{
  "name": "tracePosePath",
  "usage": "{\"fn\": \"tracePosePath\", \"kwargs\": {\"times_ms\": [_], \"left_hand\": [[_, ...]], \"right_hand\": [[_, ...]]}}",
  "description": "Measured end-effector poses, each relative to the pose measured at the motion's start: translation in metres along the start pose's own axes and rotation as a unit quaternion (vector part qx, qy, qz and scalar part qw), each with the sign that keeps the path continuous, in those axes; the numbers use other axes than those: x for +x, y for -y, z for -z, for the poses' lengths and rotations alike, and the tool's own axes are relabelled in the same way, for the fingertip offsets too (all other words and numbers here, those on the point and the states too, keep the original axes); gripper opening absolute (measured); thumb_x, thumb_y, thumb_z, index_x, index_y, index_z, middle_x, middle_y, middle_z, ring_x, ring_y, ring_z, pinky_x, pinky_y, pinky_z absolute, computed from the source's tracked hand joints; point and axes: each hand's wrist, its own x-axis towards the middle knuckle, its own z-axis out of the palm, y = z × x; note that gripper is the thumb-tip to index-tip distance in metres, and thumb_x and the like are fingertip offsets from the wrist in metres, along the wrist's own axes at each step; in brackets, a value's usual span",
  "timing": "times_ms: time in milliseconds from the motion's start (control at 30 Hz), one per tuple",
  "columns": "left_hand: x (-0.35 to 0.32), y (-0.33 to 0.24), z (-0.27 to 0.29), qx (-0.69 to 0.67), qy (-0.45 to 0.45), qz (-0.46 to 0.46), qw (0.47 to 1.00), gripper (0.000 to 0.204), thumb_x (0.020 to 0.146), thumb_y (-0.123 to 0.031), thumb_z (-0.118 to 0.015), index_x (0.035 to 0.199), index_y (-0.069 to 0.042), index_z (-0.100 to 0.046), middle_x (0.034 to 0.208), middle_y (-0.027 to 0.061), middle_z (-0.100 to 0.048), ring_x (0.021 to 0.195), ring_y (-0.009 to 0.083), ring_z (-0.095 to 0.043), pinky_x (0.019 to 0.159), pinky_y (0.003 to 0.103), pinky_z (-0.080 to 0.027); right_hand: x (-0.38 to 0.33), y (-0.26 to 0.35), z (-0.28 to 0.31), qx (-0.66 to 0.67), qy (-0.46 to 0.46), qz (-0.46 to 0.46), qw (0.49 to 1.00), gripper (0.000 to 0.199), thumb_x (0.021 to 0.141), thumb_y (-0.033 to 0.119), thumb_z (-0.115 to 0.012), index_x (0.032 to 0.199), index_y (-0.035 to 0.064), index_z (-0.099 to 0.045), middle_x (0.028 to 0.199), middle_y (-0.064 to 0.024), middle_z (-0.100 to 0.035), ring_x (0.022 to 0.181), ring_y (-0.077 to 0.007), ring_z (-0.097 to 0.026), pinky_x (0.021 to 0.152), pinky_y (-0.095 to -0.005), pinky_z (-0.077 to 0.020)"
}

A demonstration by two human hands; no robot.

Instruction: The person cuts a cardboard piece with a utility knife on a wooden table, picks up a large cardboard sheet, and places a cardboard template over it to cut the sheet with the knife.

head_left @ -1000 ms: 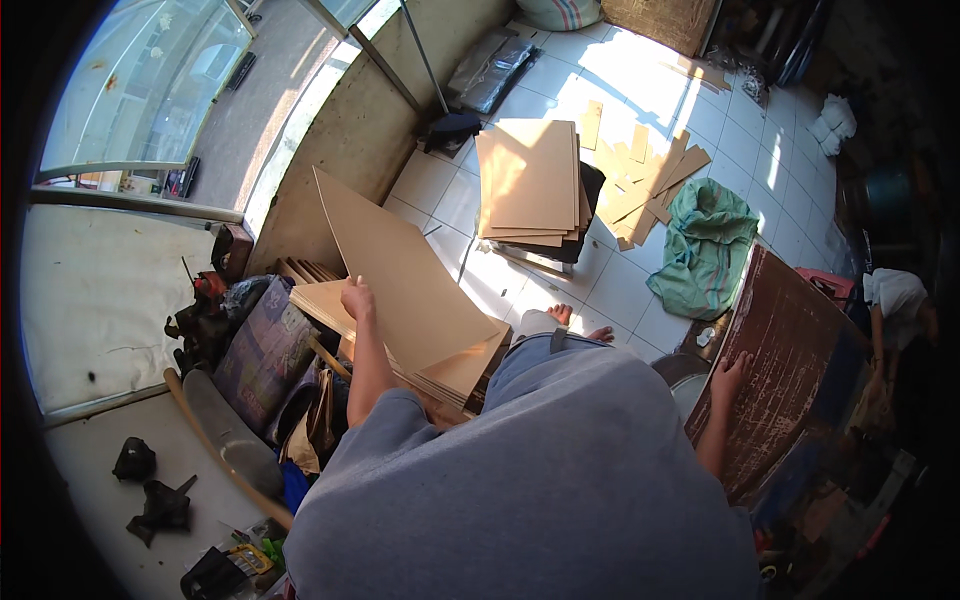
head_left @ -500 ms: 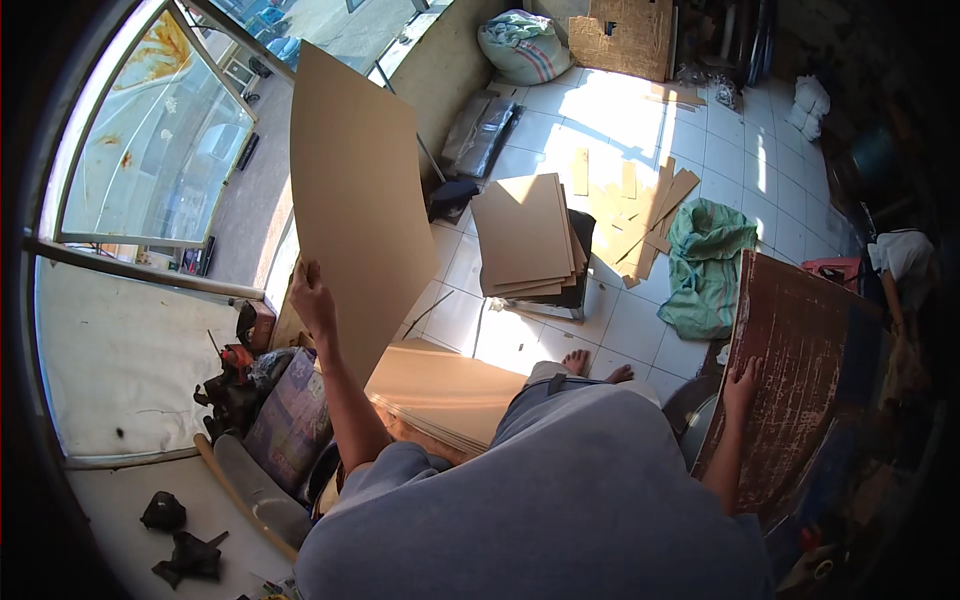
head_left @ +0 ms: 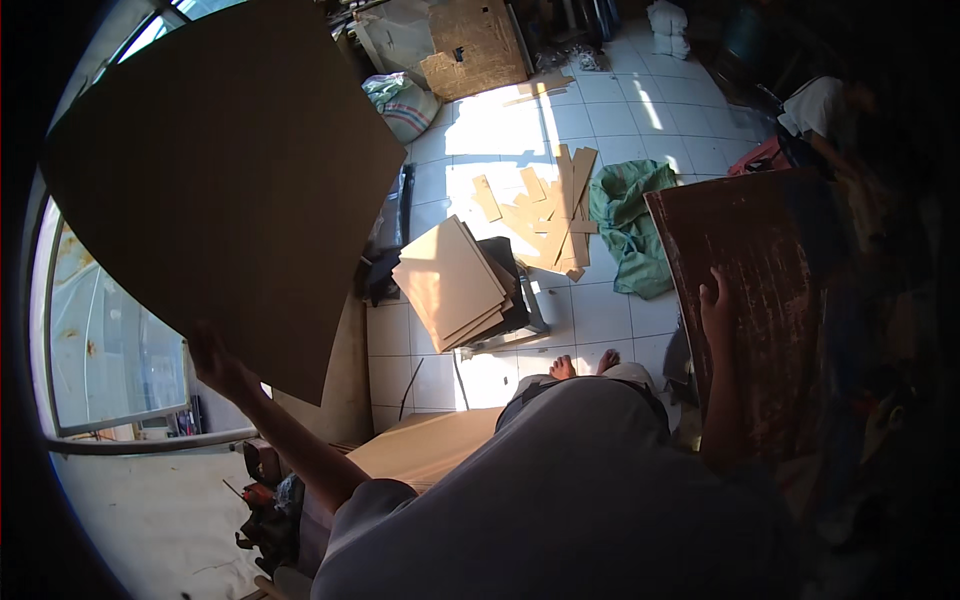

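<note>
My left hand (head_left: 215, 365) grips the lower edge of a large brown sheet of board (head_left: 230, 190), which is raised and tilted at the upper left, its near face in shadow. My right hand (head_left: 716, 308) is over a worn reddish-brown panel (head_left: 765, 260) on the right, fingers extended and thumb apart; whether it touches the surface I cannot tell. Beside my left forearm, partly hidden by my shirt, lies a stack of similar brown sheets (head_left: 420, 445). Ahead of my feet, smaller cut sheets (head_left: 450, 280) are piled on a low dark stand (head_left: 512, 290).
Brown offcut strips (head_left: 565, 210) lie scattered on the white tiled floor (head_left: 590, 310). A crumpled green sack (head_left: 632, 225) rests beside them. Farther back are a stuffed white sack (head_left: 403, 105) and a leaning brown board (head_left: 475, 50). An open window (head_left: 120, 340) is on the left.
The sheet in my left hand has swung up and left, now showing a dark face. My right hand has let go of the panel's edge and shifted over its face. The view has turned.
</note>
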Motion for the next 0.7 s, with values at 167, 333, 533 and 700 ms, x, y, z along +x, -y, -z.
{"fn": "tracePosePath", "kwargs": {"times_ms": [167,333,533,700], "left_hand": [[0.031,0.024,-0.023,0.104,0.084,-0.292,0.947,0.045,0.105,-0.027,-0.067,0.143,-0.004,-0.063,0.138,0.0178,-0.068,0.121,0.0335,-0.069,0.096,0.045,-0.061],[0.048,0.023,-0.061,0.157,0.077,-0.38,0.908,0.048,0.108,-0.027,-0.062,0.15,-0.005,-0.057,0.139,0.0221,-0.064,0.12,0.0367,-0.068,0.096,0.046,-0.061],[0.027,-0.034,-0.124,-0.113,0.114,0.037,0.986,0.065,0.111,-0.048,-0.052,0.149,0.005,-0.055,0.145,0.0253,-0.059,0.117,0.0316,-0.066,0.093,0.04,-0.058],[0.032,-0.055,-0.153,-0.197,0.179,0.0,0.964,0.07,0.11,-0.05,-0.055,0.152,0.006,-0.048,0.148,0.0258,-0.055,0.123,0.0329,-0.063,0.1,0.043,-0.055]], "right_hand": [[-0.002,0.032,0.021,0.05,-0.059,0.02,0.997,0.044,0.105,0.023,-0.063,0.145,0.004,-0.057,0.152,-0.0221,-0.056,0.145,-0.0377,-0.05,0.12,-0.0463,-0.04],[0.007,0.053,0.04,0.152,-0.09,-0.011,0.984,0.048,0.103,0.029,-0.068,0.143,0.004,-0.059,0.146,-0.0222,-0.061,0.139,-0.0373,-0.056,0.115,-0.0463,-0.0448],[0.021,0.036,0.069,0.269,-0.11,-0.024,0.956,0.058,0.106,0.038,-0.067,0.147,-0.0006,-0.053,0.151,-0.0245,-0.056,0.143,-0.034,-0.054,0.117,-0.0467,-0.0453],[0.021,0.019,0.099,0.312,-0.109,-0.062,0.942,0.066,0.106,0.042,-0.066,0.152,-0.0014,-0.048,0.152,-0.0248,-0.054,0.147,-0.0341,-0.049,0.118,-0.0443,-0.0454]]}}
